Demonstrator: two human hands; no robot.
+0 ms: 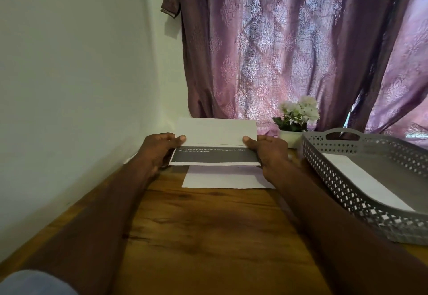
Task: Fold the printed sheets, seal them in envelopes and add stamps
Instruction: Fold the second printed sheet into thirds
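Currently, both hands are pinching a printed sheet [216,143] mid-fold above the table [208,225].
Left hand [157,150] and right hand [268,150] are gripping opposite ends, thumbs closed on top; uneven pressure is risking a crooked crease.

A dark grey band with pale text is seen on the white sheet [215,155]. The curtain [289,46] is patterned purple damask; the tray [342,185] is grey lattice.

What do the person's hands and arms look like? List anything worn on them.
Both forearms are bare up to the bottom edge of the picture: no sleeves show. The left hand and right hand wear no gloves, and no rings, watch or bracelets show. Short thumbnails are visible.
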